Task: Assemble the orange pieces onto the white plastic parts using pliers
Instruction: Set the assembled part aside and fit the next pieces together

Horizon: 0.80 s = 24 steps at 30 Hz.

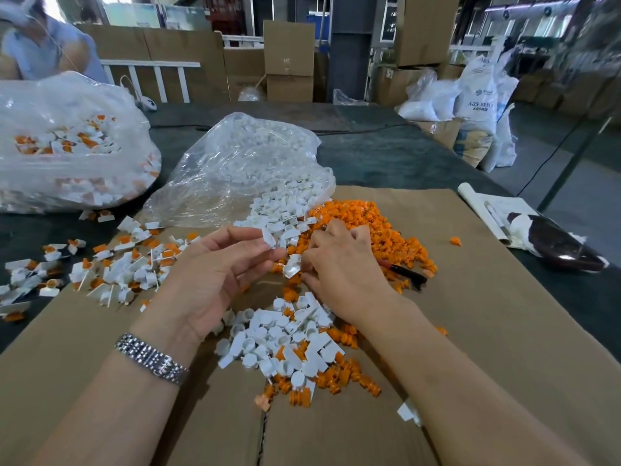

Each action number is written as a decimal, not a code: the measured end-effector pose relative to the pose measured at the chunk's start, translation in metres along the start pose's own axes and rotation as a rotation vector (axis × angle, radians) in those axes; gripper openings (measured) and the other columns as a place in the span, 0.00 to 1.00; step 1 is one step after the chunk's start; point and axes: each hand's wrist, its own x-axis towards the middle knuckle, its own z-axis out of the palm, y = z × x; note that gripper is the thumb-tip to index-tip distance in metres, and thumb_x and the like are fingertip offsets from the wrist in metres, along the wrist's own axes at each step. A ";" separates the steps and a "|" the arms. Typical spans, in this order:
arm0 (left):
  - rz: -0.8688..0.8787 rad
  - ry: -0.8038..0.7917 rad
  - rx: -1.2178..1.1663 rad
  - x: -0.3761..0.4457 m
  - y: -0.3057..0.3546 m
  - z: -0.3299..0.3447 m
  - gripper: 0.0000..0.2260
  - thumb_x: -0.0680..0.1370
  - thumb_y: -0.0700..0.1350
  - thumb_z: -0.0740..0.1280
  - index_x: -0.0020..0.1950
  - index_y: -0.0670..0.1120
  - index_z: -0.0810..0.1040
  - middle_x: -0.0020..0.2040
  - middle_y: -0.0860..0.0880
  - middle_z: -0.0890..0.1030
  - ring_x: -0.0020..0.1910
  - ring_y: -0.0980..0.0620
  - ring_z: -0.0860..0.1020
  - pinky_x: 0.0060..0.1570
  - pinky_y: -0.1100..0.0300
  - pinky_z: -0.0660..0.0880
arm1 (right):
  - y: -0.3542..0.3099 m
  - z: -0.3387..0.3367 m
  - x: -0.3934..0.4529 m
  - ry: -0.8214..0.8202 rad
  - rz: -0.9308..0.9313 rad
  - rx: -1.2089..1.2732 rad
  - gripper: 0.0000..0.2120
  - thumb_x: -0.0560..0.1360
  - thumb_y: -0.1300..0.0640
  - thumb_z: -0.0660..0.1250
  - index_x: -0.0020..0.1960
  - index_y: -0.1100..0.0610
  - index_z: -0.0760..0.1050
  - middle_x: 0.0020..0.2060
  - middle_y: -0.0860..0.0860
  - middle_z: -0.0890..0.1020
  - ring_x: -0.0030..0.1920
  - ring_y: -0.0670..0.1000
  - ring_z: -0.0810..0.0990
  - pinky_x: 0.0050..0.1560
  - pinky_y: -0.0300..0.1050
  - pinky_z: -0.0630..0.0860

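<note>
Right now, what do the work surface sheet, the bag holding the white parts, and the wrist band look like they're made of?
Work surface sheet: brown corrugated cardboard, matte, with a seam between flaps near the front edge. Bag: thin clear plastic film, glossy and crinkled, with the white parts showing through it. Wrist band on the left arm: apparently polished metal links, with bright glints.

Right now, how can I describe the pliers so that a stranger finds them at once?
Start at the big heap of orange pieces on the brown cardboard. Look at its near right edge, just behind the right hand. The pliers lie there, dark with a red handle, the only long dark tool among small orange and white bits.
</note>
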 end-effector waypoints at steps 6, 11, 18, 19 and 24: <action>-0.031 -0.048 -0.012 -0.001 0.001 0.001 0.09 0.68 0.33 0.73 0.46 0.41 0.89 0.53 0.38 0.87 0.51 0.43 0.87 0.41 0.63 0.83 | 0.014 -0.009 -0.004 0.105 0.086 0.337 0.08 0.82 0.48 0.64 0.53 0.48 0.81 0.50 0.43 0.81 0.54 0.46 0.76 0.59 0.48 0.69; -0.021 -0.093 -0.006 0.000 0.000 0.000 0.10 0.69 0.33 0.73 0.49 0.40 0.88 0.54 0.37 0.86 0.53 0.43 0.87 0.44 0.63 0.82 | 0.015 -0.030 -0.010 0.228 0.128 0.924 0.01 0.76 0.57 0.74 0.46 0.54 0.83 0.40 0.43 0.84 0.43 0.41 0.83 0.48 0.34 0.79; 0.038 -0.097 0.141 -0.002 -0.003 0.001 0.12 0.68 0.37 0.76 0.50 0.43 0.88 0.52 0.39 0.87 0.50 0.45 0.87 0.48 0.58 0.83 | 0.007 -0.033 -0.011 0.181 0.074 0.980 0.02 0.78 0.61 0.71 0.49 0.56 0.82 0.43 0.46 0.84 0.46 0.45 0.83 0.51 0.42 0.80; 0.045 -0.094 0.153 -0.002 -0.004 0.002 0.12 0.67 0.38 0.77 0.49 0.43 0.88 0.53 0.39 0.87 0.50 0.45 0.87 0.49 0.57 0.83 | 0.006 -0.034 -0.011 0.179 0.073 0.977 0.02 0.78 0.61 0.71 0.49 0.56 0.82 0.43 0.46 0.84 0.46 0.45 0.83 0.51 0.42 0.80; 0.104 -0.111 0.184 -0.005 -0.003 0.005 0.16 0.61 0.44 0.80 0.48 0.44 0.88 0.53 0.40 0.87 0.53 0.44 0.86 0.51 0.59 0.82 | 0.007 -0.036 -0.012 0.165 0.098 1.012 0.02 0.78 0.60 0.71 0.50 0.55 0.82 0.42 0.45 0.84 0.45 0.45 0.83 0.50 0.41 0.81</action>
